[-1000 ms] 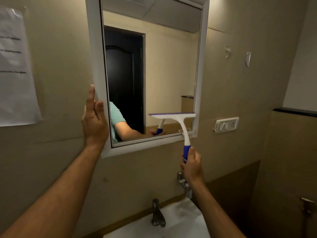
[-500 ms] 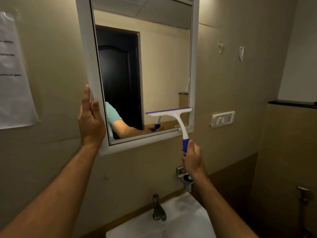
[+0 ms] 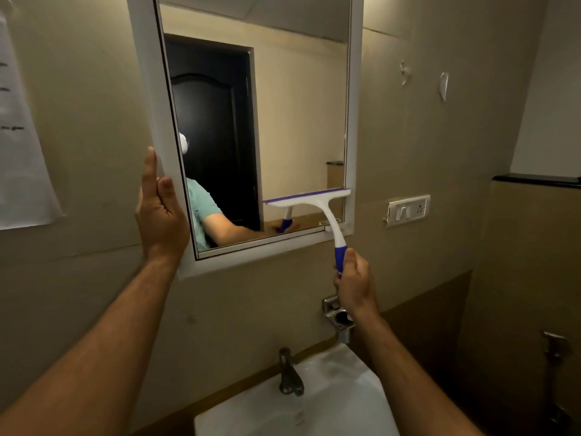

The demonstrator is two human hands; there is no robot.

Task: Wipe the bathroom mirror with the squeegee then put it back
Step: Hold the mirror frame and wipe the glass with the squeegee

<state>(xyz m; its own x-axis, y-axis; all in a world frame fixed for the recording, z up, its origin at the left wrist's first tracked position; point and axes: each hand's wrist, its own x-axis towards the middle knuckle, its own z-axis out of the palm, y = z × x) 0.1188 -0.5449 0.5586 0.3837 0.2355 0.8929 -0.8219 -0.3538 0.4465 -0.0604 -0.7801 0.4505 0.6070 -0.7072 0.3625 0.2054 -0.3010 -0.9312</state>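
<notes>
The squeegee [image 3: 316,204] lies with its blade on the lower right part of the mirror [image 3: 283,105], above the right hand [image 3: 355,283], whose fingers are clenched around the blue handle. The left hand [image 3: 160,209] is open, its fingers straight and pressed flat on the white frame at the mirror's left edge. Below the hands there are a white sink [image 3: 330,401] with a tap [image 3: 289,372], and a metal holder [image 3: 339,316] on the beige wall, partly hidden behind the right wrist. A switch plate [image 3: 407,210] sits right of the squeegee. The paper [image 3: 22,136] far to the left is cut off and unreadable.
</notes>
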